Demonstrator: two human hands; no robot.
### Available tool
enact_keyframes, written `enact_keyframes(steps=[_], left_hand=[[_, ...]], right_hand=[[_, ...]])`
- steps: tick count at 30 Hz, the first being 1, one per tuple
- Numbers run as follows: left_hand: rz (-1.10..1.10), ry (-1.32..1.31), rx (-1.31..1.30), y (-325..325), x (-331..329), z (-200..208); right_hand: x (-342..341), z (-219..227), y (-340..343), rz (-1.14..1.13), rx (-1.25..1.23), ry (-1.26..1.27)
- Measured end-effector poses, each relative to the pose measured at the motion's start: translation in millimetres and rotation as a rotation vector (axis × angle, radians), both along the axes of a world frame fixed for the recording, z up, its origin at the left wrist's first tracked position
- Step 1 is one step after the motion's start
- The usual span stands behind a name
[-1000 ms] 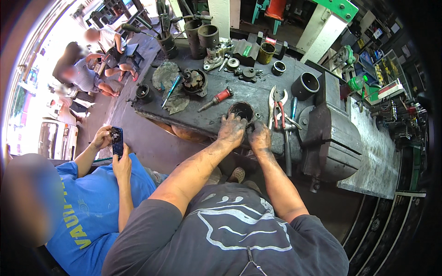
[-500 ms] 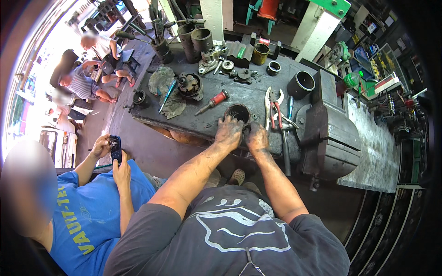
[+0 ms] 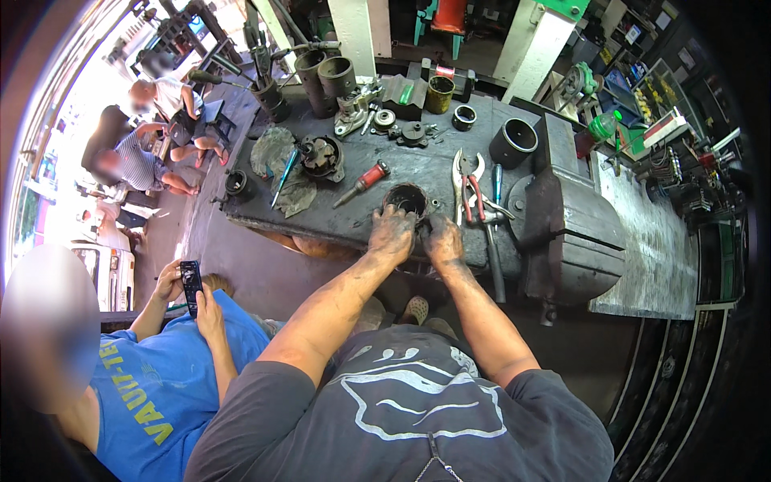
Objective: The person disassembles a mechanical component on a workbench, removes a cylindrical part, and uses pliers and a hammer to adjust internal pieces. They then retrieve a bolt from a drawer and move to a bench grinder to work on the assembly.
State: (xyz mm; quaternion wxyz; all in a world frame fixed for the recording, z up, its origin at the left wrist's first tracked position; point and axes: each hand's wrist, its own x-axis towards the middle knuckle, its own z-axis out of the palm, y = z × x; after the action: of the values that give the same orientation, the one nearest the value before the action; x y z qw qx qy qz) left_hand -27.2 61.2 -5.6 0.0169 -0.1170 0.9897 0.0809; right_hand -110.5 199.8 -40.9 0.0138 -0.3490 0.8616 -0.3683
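Note:
A dark, open-topped metal cylinder (image 3: 408, 195) stands at the near edge of the workbench, with its hollow inside facing up. My left hand (image 3: 393, 235) is closed over its near rim, the fingertips reaching inside. Close beside it, my right hand (image 3: 442, 243) has its fingers curled in a pinch at the cylinder's right side; what they hold is hidden. A small nut-like ring (image 3: 434, 204) lies just past the right fingers. Left of the cylinder is a red-handled screwdriver-like tool (image 3: 363, 183). To the right lie locking pliers (image 3: 467, 181) with red-handled pliers (image 3: 475, 201) across them.
A hammer (image 3: 493, 257) and a large vise (image 3: 575, 233) are on the right. Farther back stand a wide black cylinder (image 3: 513, 143) and several motor parts. A round motor part (image 3: 323, 157) sits beside a dirty rag (image 3: 294, 198). A person in blue (image 3: 173, 365) holds a phone on my left.
The whole view has shifted slightly. Both hands stay at the cylinder in nearly the same pose. The person on the left has tilted the phone a little.

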Motion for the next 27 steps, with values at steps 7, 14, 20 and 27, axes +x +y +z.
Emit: enact_keyframes(steps=[7, 14, 20, 27], left_hand=[[0.015, 0.042, 0.229, -20, -2, 18], [0.345, 0.083, 1.111, -21, 7, -7], [0.460, 0.106, 1.215, -27, 18, -17], [0.199, 0.498, 0.473, -51, 19, -3]], right_hand=[[-12, 17, 32, -0.027, -0.043, -0.132], [-11, 54, 16, 0.133, 0.327, -0.028], [-19, 52, -2, 0.194, 0.437, -0.230], [-26, 38, -5, 0.213, 0.294, -0.195]])
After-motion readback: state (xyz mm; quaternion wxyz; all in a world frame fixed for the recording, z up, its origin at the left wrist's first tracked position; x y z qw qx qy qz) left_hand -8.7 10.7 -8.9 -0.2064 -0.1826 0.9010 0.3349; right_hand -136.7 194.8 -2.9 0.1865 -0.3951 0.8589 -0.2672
